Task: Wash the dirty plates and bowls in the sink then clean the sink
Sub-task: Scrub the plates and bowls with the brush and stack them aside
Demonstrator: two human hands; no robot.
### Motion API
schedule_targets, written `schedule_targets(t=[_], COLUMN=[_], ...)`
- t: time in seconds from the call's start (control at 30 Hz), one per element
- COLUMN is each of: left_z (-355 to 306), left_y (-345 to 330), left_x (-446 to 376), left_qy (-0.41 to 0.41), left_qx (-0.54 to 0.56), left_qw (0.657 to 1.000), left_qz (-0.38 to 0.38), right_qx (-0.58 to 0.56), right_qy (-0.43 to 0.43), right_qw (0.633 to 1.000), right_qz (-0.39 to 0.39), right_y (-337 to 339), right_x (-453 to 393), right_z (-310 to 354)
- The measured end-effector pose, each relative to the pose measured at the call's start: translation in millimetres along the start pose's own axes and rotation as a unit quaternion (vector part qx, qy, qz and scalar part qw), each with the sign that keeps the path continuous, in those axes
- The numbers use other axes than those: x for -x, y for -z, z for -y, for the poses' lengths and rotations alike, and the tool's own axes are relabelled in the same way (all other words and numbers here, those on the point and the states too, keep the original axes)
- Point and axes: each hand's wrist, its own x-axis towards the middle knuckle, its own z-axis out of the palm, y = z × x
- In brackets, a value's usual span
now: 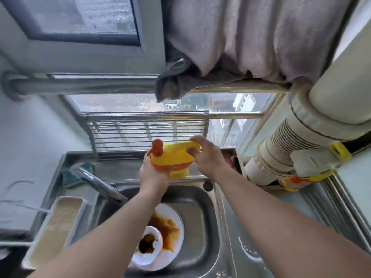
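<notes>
Plates: one white plate [172, 221] smeared brown lies in the steel sink [202, 213], with one dirty bowl [148, 245] resting on it. Both hands are up on one yellow detergent bottle [172, 157]: right hand [206, 155] curls round its handle, left hand [152, 173] grips its body below the red cap [157, 147].

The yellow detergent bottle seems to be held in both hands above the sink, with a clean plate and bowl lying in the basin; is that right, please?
Not quite: the plate and bowl are dirty, smeared with brown sauce, as the head view shows. Both the left hand and right hand do hold the yellow detergent bottle above the sink.
</notes>
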Motion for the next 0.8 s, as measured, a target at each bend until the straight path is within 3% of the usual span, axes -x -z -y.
schedule_targets(t=[0.17, 0.47, 0.67, 0.8], left_z=[20.3, 26.8, 94.5, 142.7], left_y=[3.8, 12.3, 53.1, 95.2], left_x=[-3.1, 11.4, 52.5, 82.8], left_qy=[0.040, 0.027, 0.121, 0.167], left_qx=[0.032, -0.010, -0.136, -0.156], left_qw=[0.992, 0.991, 0.966, 0.960], left_qz=[0.117, 0.128, 0.185, 0.164], right_qx=[0.004, 0.001, -0.084, -0.030], right_qy=[-0.021, -0.050, -0.145, -0.227], right_qw=[0.999, 0.998, 0.980, 0.972], right_qz=[-0.035, -0.022, -0.107, -0.059], right_y=[-26.8, -33.4, -48.3, -87.0], right_x=[-24.0, -22.0, 20.5, 81.1], right_z=[0.6, 4.1, -45.1, -90.8])
